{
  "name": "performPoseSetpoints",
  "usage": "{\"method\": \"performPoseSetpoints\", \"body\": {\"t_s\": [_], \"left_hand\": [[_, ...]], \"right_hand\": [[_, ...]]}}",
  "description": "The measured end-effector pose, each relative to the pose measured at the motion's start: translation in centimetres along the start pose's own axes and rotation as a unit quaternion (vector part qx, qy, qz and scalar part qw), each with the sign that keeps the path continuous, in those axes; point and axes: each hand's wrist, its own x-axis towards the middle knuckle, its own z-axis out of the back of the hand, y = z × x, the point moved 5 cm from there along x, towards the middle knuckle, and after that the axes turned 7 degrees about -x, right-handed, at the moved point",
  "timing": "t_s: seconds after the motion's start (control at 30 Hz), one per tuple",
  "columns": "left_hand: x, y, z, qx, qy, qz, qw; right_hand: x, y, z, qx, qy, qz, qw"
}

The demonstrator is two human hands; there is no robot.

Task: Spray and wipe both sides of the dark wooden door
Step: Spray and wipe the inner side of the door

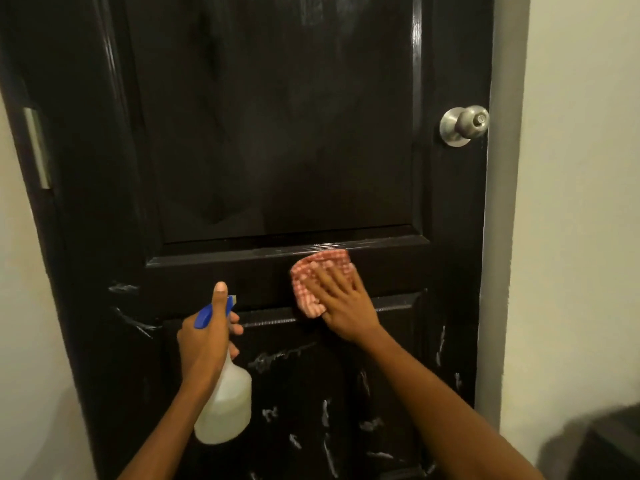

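The dark wooden door (277, 133) fills the view, glossy, with a large upper panel and a lower panel streaked with white foam. My right hand (341, 299) lies flat on a red-and-white checked cloth (320, 271), pressing it against the rail between the two panels. My left hand (207, 337) grips the neck of a translucent spray bottle (227, 407) with a blue trigger head, thumb raised, nozzle toward the door just left of the cloth.
A silver round knob (465, 124) sits at the door's right edge, beside a grey frame (502, 202) and a cream wall (581, 202). A metal hinge plate (36, 147) shows on the left edge. A dark object (602, 445) stands at bottom right.
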Motion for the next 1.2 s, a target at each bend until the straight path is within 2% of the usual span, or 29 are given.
{"method": "performPoseSetpoints", "body": {"t_s": [0.07,0.1,0.17,0.23,0.27,0.3,0.37,0.43,0.5,0.53,0.6,0.67,0.73,0.8,0.9,0.97,1.03,1.1,1.2], "left_hand": [[-0.3,0.4,-0.3,-0.003,0.003,0.003,1.000],[-0.3,0.6,-0.3,-0.009,0.003,0.007,1.000],[-0.2,0.7,0.0,-0.020,0.000,0.014,1.000],[-0.1,0.6,0.5,-0.017,-0.004,0.013,1.000],[-0.1,0.4,1.1,-0.014,-0.009,0.009,1.000],[0.0,0.3,1.6,-0.012,-0.016,0.007,1.000],[0.3,-0.2,3.0,-0.011,-0.038,0.005,0.999],[0.7,-0.6,4.3,-0.008,-0.054,0.001,0.998],[1.4,-1.3,5.7,0.002,-0.072,-0.011,0.997],[1.6,-1.6,6.3,0.008,-0.080,-0.019,0.997],[2.0,-2.2,7.1,0.015,-0.092,-0.030,0.995],[2.4,-2.8,7.7,0.015,-0.099,-0.040,0.994],[2.8,-3.3,8.0,0.000,-0.106,-0.044,0.993],[3.1,-3.6,8.2,-0.012,-0.106,-0.046,0.993],[3.5,-4.0,7.8,-0.022,-0.088,-0.049,0.995],[3.7,-4.5,7.6,-0.028,-0.084,-0.056,0.995],[4.1,-4.9,7.8,-0.030,-0.091,-0.059,0.994],[4.6,-5.2,8.1,-0.032,-0.097,-0.059,0.993],[4.9,-5.3,8.9,-0.027,-0.111,-0.067,0.991]], "right_hand": [[-2.6,-4.2,-0.5,0.034,0.010,-0.184,0.982],[-4.2,-6.0,-0.8,0.058,0.012,-0.290,0.955],[-6.8,-8.1,-0.5,0.114,-0.005,-0.493,0.863],[-6.9,-8.0,0.4,0.161,-0.034,-0.606,0.779],[-6.0,-7.0,0.7,0.171,-0.045,-0.621,0.763],[-4.9,-5.8,0.9,0.172,-0.052,-0.616,0.767],[-1.7,-1.9,0.8,0.155,-0.044,-0.536,0.829],[1.4,3.0,0.4,0.141,-0.028,-0.394,0.908],[4.4,8.9,0.3,0.112,-0.026,-0.206,0.972],[5.8,11.4,0.4,0.103,-0.019,-0.112,0.988],[8.8,14.1,1.1,0.067,0.002,0.040,0.997],[11.5,14.0,1.9,0.022,0.001,0.107,0.994],[12.8,12.1,3.1,-0.009,-0.007,0.117,0.993],[12.3,9.0,3.6,-0.013,-0.027,0.082,0.996],[10.6,1.8,4.6,0.010,-0.068,-0.098,0.993],[10.7,-2.0,5.9,0.042,-0.095,-0.244,0.964],[12.7,-1.9,7.0,0.077,-0.096,-0.312,0.942],[15.4,1.0,7.3,0.096,-0.103,-0.261,0.955],[18.4,8.1,6.5,0.056,-0.096,-0.042,0.993]]}}
